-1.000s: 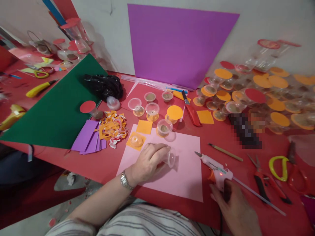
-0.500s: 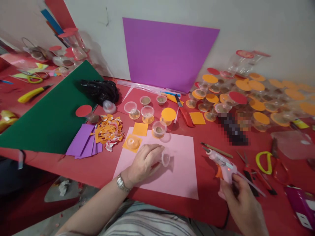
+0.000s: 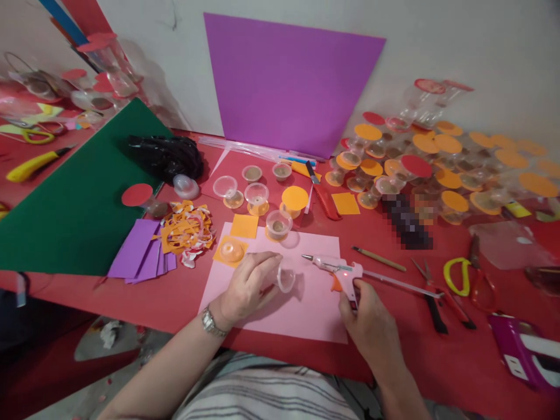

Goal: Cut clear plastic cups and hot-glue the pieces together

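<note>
My left hand [image 3: 254, 284] is closed around a small clear plastic cup [image 3: 286, 279], tipped on its side with its rim facing right, above a pink sheet [image 3: 306, 315]. In my right hand [image 3: 371, 321] is a pink hot glue gun [image 3: 339, 269], its metal nozzle pointing left toward the cup and a glue stick [image 3: 402, 283] jutting from its back. A small light glows red on the gun. Just beyond my left hand, a clear cup [image 3: 231, 251] lies upside down on an orange square [image 3: 219, 256]. Another cup [image 3: 279, 224] stands at the sheet's far edge.
Orange scraps [image 3: 186, 230] and purple cards [image 3: 140, 251] lie left, beside a green board [image 3: 83, 204]. Many cup pieces with orange discs [image 3: 437, 143] crowd the back right. A red cutter [image 3: 326, 201], pliers [image 3: 437, 303], scissors [image 3: 457, 277] and a purple-white device [image 3: 520, 350] lie rightward.
My right hand has brought the glue gun left over the pink sheet, its nozzle now nearer the cup. My left hand keeps its hold. The view has shifted slightly.
</note>
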Demonstrator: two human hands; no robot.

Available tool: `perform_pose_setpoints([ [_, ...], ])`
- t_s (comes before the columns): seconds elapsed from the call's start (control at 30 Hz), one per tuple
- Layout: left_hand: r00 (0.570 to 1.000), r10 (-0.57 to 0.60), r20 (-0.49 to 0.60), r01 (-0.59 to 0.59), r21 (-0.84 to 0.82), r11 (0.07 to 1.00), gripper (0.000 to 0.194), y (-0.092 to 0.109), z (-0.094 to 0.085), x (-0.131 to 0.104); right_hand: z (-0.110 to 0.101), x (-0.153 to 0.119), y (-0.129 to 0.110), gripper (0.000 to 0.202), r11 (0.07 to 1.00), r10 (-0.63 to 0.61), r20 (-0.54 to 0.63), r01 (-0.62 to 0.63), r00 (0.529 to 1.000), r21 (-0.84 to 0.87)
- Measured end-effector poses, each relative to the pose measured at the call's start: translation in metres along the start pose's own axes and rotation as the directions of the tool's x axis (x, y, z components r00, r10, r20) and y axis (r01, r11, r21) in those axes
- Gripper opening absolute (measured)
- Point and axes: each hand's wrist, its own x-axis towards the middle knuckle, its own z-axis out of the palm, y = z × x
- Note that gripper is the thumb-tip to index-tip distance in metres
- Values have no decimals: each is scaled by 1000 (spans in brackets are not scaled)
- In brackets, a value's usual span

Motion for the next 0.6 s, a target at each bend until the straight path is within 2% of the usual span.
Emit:
perform_pose_setpoints([
  [0.07,1000,-2,-4,2,-4,1000,50,0,0,0,-9,4,3,19,1000,-24,28,24,999,-4],
  [0.13,1000,0,-14,0,-12,1000,50,0,1,1,-21,11,11,21,999,-10,106,5,994,52],
  [0.2,1000,4,-25,-4,-16,1000,49,-1,2,2,-31,22,27,24,982,63,186,-94,980,163],
  [0.23,1000,5,-26,-5,-13,1000,48,-1,2,2,-34,30,38,27,966,110,167,-145,980,212],
  [0.3,1000,1,-18,-1,-3,1000,47,-3,2,1,-37,48,65,31,942,228,36,-229,973,244],
  [0.4,1000,-6,-6,6,19,1000,51,-7,0,-1,-33,76,107,32,920,385,-72,-377,920,108],
  [0.5,999,0,-33,2,55,999,49,-10,0,-3,-25,97,135,42,910,415,-88,-412,906,46],
  [0.6,997,-16,-72,22,82,996,47,-12,-1,-4,-16,108,145,47,907,421,-72,-421,904,10],
])
